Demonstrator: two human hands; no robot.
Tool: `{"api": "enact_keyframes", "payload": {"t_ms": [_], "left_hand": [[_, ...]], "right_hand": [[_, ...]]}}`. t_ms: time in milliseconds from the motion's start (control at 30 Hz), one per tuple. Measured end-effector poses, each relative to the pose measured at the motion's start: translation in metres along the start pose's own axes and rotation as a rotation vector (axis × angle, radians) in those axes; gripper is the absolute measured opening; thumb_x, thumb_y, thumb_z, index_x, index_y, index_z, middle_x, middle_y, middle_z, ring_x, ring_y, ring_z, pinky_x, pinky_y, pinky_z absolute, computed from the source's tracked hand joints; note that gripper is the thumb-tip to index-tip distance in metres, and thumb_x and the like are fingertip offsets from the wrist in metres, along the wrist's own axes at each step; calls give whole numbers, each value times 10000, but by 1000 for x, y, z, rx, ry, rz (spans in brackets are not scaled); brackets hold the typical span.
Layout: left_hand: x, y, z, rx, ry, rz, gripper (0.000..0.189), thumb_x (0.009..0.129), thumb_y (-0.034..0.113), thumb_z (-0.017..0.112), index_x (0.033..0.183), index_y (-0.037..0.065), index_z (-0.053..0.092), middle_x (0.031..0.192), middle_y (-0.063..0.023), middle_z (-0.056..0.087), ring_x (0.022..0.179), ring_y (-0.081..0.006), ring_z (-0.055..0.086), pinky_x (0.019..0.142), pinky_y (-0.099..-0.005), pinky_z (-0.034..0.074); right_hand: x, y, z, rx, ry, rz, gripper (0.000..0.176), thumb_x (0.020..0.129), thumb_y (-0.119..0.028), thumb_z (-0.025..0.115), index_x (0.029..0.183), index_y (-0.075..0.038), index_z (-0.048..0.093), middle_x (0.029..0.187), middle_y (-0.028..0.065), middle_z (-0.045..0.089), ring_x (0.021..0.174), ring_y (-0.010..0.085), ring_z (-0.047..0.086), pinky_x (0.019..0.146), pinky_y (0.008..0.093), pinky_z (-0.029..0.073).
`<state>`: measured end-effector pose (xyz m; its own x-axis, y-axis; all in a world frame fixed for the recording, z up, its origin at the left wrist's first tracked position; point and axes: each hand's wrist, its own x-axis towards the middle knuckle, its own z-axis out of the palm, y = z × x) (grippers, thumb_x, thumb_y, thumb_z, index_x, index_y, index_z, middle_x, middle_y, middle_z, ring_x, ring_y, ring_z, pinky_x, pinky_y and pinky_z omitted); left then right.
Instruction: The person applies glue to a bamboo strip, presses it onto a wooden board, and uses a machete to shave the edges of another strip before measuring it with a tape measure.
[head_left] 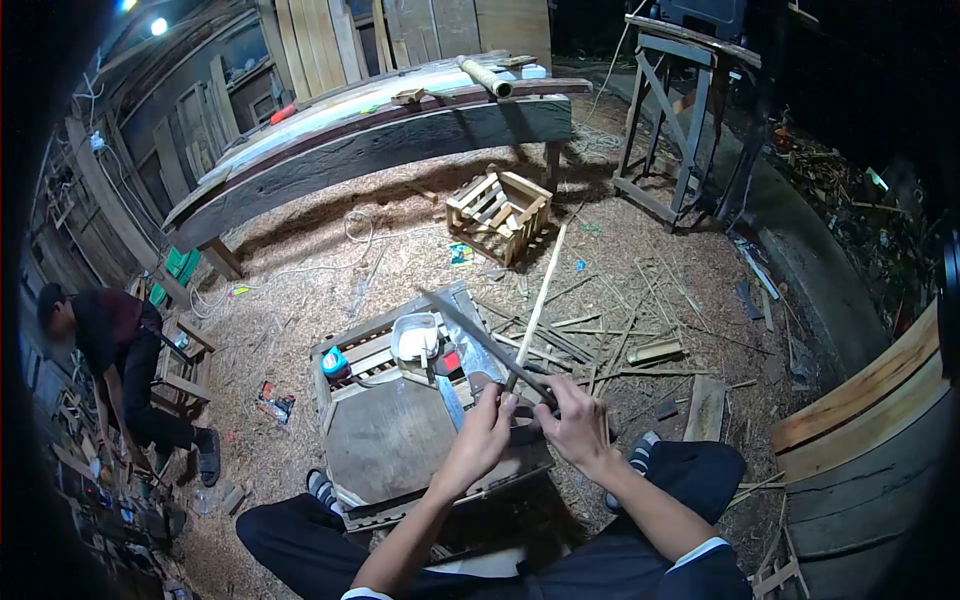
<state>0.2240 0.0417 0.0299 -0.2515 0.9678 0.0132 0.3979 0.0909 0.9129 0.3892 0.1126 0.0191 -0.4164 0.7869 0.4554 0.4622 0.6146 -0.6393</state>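
Near the centre, a long dark blade (pixel 455 315) points up and left from between my hands. My left hand (pixel 487 430) is closed on a thin dark piece close to the blade. My right hand (pixel 578 418) is closed round the blade's lower end; the exact handle is hidden by the fingers. Both hands are close together over the right side of a low wooden crate table (pixel 390 440). On that table lie a white plastic tub (pixel 413 337), a blue and red tape measure (pixel 335 363) and a blue strip (pixel 450 402).
A long workbench (pixel 380 150) holds a bamboo tube (pixel 484 76). Beyond the low table stands a slatted crate (pixel 500 215). Thin sticks (pixel 640 310) litter the shavings at right. A person (pixel 120 370) bends down at left. Planks (pixel 860 400) lean at right.
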Motion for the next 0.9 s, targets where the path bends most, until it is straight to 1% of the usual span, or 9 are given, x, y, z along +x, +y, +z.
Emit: {"api": "enact_keyframes", "payload": {"t_ms": [67, 200, 333, 433, 533, 600, 700, 833, 900], "left_hand": [[2, 2, 3, -8, -16, 7, 298, 1111, 246, 527, 1123, -50, 550, 881, -275, 653, 774, -419, 636, 728, -500, 490], [2, 7, 8, 89, -32, 90, 320, 1105, 233, 527, 1051, -81, 559, 780, -261, 635, 671, -388, 598, 648, -499, 462], [8, 4, 20, 59, -75, 88, 331, 1107, 245, 515, 1024, -69, 575, 701, -224, 601, 626, -334, 579, 608, -488, 447], [12, 7, 25, -66, -170, -94, 344, 1116, 290, 522, 951, -7, 574, 693, -1, 492, 609, -103, 477, 530, -322, 378], [10, 6, 32, -49, -187, -140, 348, 1126, 313, 519, 958, 11, 556, 697, 9, 485, 606, -100, 462, 526, -316, 370], [10, 7, 40, -79, -150, -14, 353, 1130, 342, 526, 952, 39, 539, 704, 24, 463, 596, -92, 430, 518, -305, 353], [6, 27, 43, -306, -234, -193, 376, 1144, 328, 500, 909, 35, 494, 699, -13, 467, 604, -96, 440, 523, -322, 383], [-9, 34, 45, -498, -278, -227, 344, 1128, 388, 531, 937, 104, 497, 739, 56, 399, 597, -60, 369, 519, -251, 326], [-19, 46, 36, -508, -312, -297, 306, 1153, 327, 481, 957, 92, 471, 727, 48, 407, 578, -51, 378, 491, -258, 340]], "right_hand": [[-1, -2, -6, -41, -114, 38, 312, 890, -156, 718, 1153, -33, 603, 1104, 215, 714, 888, 438, 715, 742, 519, 570], [3, -3, -22, -100, -165, 195, 371, 804, -179, 803, 1092, -54, 605, 910, 202, 720, 834, 455, 712, 723, 532, 556], [-5, 20, -13, -225, -117, 129, 318, 780, -181, 806, 1022, -59, 638, 834, 205, 726, 802, 454, 716, 718, 541, 561], [-4, 37, -9, -334, 15, 86, 91, 909, -183, 646, 890, -96, 665, 767, 176, 736, 701, 405, 731, 641, 524, 567], [-1, 64, -6, -341, 89, 28, 100, 936, -173, 601, 872, -127, 663, 719, 148, 731, 652, 384, 729, 598, 508, 558], [4, 78, -6, -352, 150, 8, 89, 933, -170, 606, 874, -138, 665, 690, 135, 723, 628, 366, 729, 580, 505, 556], [4, 83, -11, -382, 203, -31, 87, 936, -128, 604, 872, -120, 662, 696, 142, 723, 618, 336, 732, 573, 491, 559], [23, 90, -33, -428, 21, 209, 143, 958, -56, 551, 912, -71, 686, 763, 171, 743, 676, 316, 754, 612, 495, 584], [26, 100, -34, -435, 102, 169, 141, 944, -43, 545, 913, -52, 683, 803, 214, 747, 711, 377, 751, 618, 503, 578]]}}
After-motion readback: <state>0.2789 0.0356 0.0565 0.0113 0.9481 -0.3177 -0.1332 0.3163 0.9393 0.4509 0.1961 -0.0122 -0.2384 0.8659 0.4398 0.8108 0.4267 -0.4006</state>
